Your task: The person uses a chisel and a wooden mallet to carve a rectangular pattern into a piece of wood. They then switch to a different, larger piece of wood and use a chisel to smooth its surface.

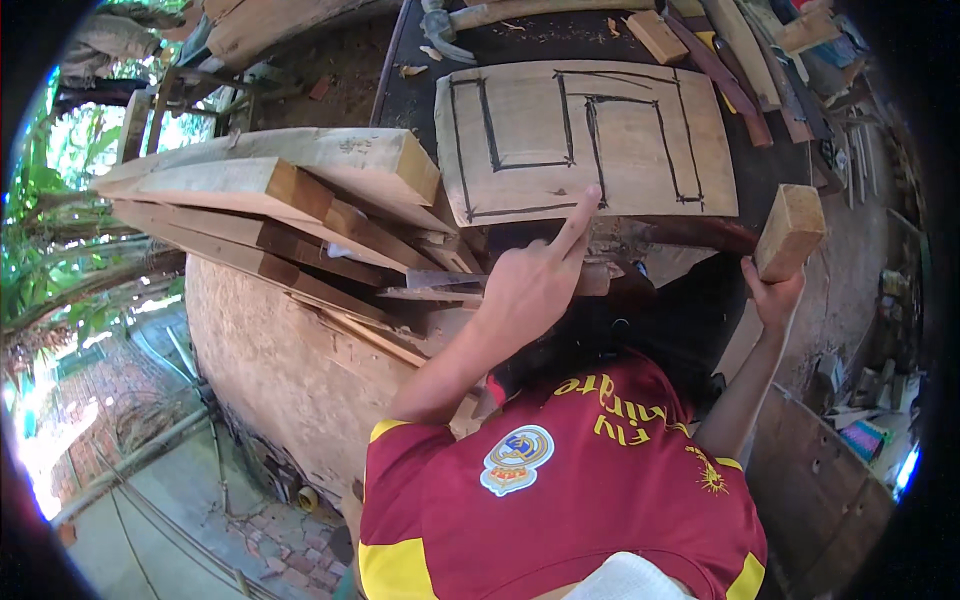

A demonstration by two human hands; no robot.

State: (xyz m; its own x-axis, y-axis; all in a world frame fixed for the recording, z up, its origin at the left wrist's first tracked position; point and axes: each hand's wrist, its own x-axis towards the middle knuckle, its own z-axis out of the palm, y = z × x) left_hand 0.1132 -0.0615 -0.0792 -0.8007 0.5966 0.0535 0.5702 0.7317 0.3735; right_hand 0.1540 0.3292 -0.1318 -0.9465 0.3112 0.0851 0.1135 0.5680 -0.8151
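A pale wooden board [520, 110] lies on the dark bench top, marked with thick black angular lines. My left hand [530, 285] reaches over its near edge. The index finger is stretched out, its tip at the foot of one black line; the other fingers look curled, and I see nothing held in them. Behind that wrist a flat metal blade [440, 281] shows on one side and a wooden piece like a handle [595, 280] on the other; whether they join is hidden. Off to the right, my right hand [775, 295] grips a small rectangular wooden block [792, 232] from below, raised and tilted.
Thick planks [300, 160] are stacked at the left, their ends beside the board. A claw hammer [445, 30] lies at the bench's far side. Wood offcuts [657, 38] and long strips [742, 50] crowd the far right. Shavings are scattered about the dark bench top [550, 40].
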